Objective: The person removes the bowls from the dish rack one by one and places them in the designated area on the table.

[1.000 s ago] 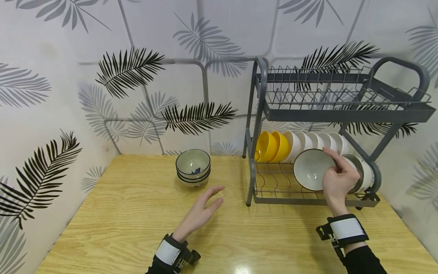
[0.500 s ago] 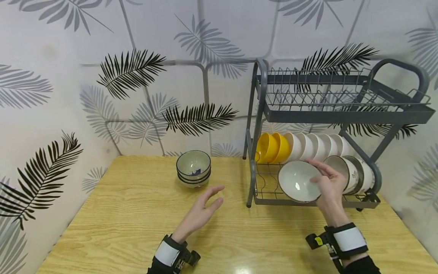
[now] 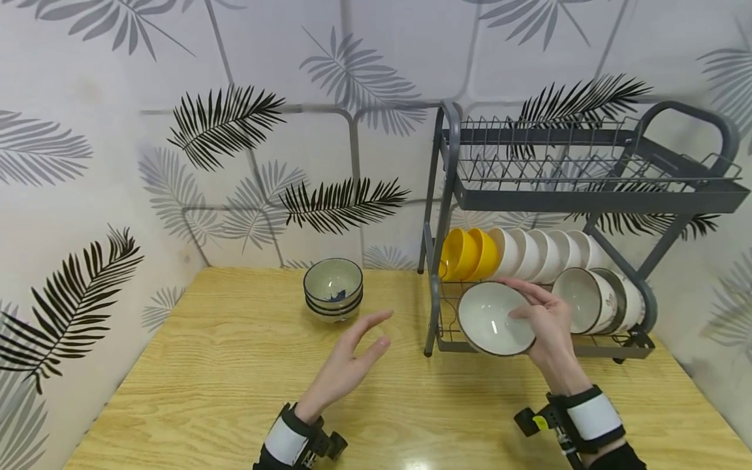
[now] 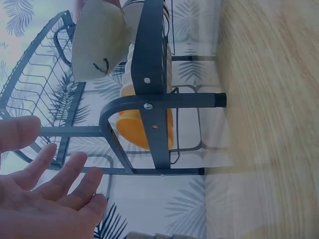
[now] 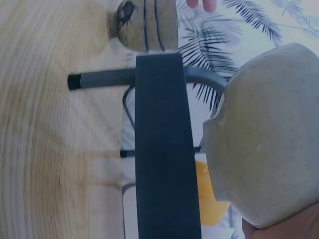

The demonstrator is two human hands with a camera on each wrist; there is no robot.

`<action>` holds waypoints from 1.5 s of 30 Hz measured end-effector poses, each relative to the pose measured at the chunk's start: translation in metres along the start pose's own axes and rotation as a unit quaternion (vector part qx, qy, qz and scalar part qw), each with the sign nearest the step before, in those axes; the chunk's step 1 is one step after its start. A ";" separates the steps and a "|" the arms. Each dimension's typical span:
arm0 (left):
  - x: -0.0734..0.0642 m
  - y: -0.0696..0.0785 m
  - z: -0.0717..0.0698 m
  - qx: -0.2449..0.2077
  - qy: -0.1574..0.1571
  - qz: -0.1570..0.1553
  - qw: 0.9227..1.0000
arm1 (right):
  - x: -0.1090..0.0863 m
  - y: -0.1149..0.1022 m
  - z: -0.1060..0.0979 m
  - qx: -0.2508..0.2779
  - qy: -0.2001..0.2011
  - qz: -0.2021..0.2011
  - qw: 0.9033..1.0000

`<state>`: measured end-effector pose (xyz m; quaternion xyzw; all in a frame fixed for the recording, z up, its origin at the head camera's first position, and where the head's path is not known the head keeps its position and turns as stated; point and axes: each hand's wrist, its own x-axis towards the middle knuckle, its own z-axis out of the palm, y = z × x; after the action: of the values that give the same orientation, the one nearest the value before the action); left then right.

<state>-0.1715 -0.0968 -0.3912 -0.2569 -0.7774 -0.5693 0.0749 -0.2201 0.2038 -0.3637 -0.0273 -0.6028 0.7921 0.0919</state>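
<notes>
My right hand [image 3: 551, 326] pinches a white bowl [image 3: 490, 318] with a dark rim, thumb inside and fingers behind. The bowl is tilted with its inside toward me, in front of the rack's lower tier. In the right wrist view the outside of this bowl [image 5: 269, 134] looks pale and speckled. My left hand [image 3: 345, 367] hangs over the table, fingers loosely spread and holding nothing. Beyond it stands a stack of greenish bowls [image 3: 333, 287] with dark rims and a blue mark inside. In the left wrist view, the rack overlaps the space past my left hand [image 4: 55, 194].
A grey two-tier dish rack [image 3: 599, 200] stands at the right. On its lower tier, yellow bowls [image 3: 460, 253] and several white bowls [image 3: 543, 254] line the back. Patterned bowls [image 3: 581, 300] lean at the front right. The wooden table [image 3: 205, 372] meets a leaf-patterned wall.
My right hand has carried the white bowl left and slightly toward me, away from the patterned bowls at the rack's right, which show more fully now. My left hand has barely moved.
</notes>
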 end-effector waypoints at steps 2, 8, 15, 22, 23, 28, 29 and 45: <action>0.000 -0.004 0.002 0.007 0.003 0.018 1.000 | -0.002 -0.001 0.002 0.005 -0.011 0.010 1.000; 0.000 -0.007 0.004 0.022 -0.006 0.071 0.997 | -0.010 0.001 0.011 0.005 -0.047 0.037 0.998; -0.002 0.004 0.010 0.056 -0.037 0.150 0.986 | -0.021 0.011 0.025 -0.032 -0.075 0.055 0.995; -0.002 0.016 0.016 0.157 -0.067 0.258 0.951 | -0.029 0.022 0.038 -0.054 -0.105 0.054 0.991; -0.003 0.018 0.017 0.178 -0.069 0.273 0.943 | -0.030 0.023 0.040 -0.058 -0.111 0.055 0.991; -0.004 0.025 0.019 0.279 -0.086 0.329 0.898 | -0.035 0.029 0.049 -0.078 -0.136 0.062 0.986; -0.005 0.026 0.020 0.298 -0.094 0.333 0.890 | -0.035 0.030 0.050 -0.081 -0.140 0.061 0.985; -0.013 0.029 0.023 0.369 -0.196 0.298 0.858 | -0.047 0.039 0.072 -0.002 -0.229 0.091 0.969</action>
<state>-0.1424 -0.0729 -0.3800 -0.5362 -0.8153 -0.1285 0.1767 -0.1893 0.1165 -0.3851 0.0995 -0.6042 0.7813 -0.1211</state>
